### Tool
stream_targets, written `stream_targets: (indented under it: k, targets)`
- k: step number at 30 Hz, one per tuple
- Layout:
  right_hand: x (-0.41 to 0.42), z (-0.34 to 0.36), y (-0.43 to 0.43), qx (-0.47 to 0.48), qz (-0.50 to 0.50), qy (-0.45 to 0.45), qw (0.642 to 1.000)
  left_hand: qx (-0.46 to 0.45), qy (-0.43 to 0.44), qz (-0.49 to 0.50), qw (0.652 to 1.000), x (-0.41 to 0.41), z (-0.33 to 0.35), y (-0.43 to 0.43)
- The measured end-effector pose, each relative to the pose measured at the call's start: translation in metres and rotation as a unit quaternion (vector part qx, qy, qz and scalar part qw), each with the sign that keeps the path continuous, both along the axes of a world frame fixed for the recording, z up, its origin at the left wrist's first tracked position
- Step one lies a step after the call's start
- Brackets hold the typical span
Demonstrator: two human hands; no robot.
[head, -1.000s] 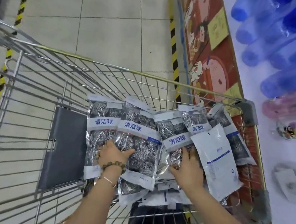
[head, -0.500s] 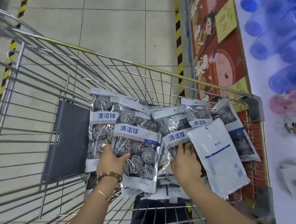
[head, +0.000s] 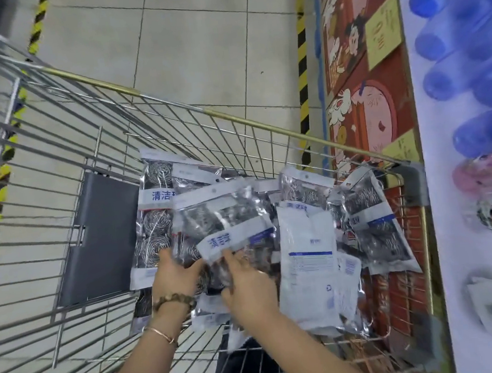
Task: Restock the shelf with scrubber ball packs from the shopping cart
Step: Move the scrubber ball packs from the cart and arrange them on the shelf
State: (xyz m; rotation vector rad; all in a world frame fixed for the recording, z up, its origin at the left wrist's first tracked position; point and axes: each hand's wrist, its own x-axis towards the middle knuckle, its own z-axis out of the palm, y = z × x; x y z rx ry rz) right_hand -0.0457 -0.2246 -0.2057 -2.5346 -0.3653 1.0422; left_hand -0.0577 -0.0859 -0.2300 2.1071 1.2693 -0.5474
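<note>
A: Gathering packs, are you?
B: Yes. My left hand (head: 176, 272) and right hand (head: 249, 280) both clutch the clear plastic pack of steel-wire scrubber balls (head: 224, 218), atop the other packs (head: 155, 222) in the silver wire shopping cart (head: 263, 126).
A: Tips?
B: I'd lift straight up, clear of its neighbours, then right to the white shelf (head: 456, 256).

Right hand (head: 249, 285) shifted left, joining left hand (head: 176, 275) on front pack (head: 224, 218), now lifted.

Scrubber packs (head: 221, 218) in cart (head: 63, 234); folded seat flap (head: 99, 239) left of packs; shelf (head: 477, 164) right of cart.
</note>
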Motion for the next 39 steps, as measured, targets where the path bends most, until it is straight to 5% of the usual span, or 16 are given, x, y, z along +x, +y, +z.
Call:
stream_targets:
  k: [6, 13, 19, 25, 33, 39]
  targets:
    - [0.015, -0.005, -0.010, 0.085, -0.131, -0.004, 0.988, 0.017, -0.017, -0.019, 1.000, 0.002, 0.001, 0.005]
    - [0.071, -0.044, -0.019, 0.055, -0.256, 0.060, 0.963, 0.016, -0.033, 0.019, 0.999, -0.007, 0.014, 0.018]
    - [0.092, -0.055, -0.022, -0.061, -0.221, 0.100, 0.968, -0.006, -0.062, 0.066, 0.996, -0.010, 0.019, 0.024]
    - [0.097, -0.057, -0.016, -0.068, -0.223, 0.126, 0.964, -0.023, -0.111, 0.100, 0.988, -0.007, 0.019, 0.025]
    - [0.092, -0.004, -0.006, 0.167, -0.291, 0.075, 0.939, -0.020, -0.188, 0.124, 0.974, -0.012, 0.052, 0.038]
    - [0.080, 0.059, -0.042, 0.254, -0.399, 0.018, 0.881, -0.054, -0.259, 0.151, 0.952, -0.029, 0.106, 0.033]
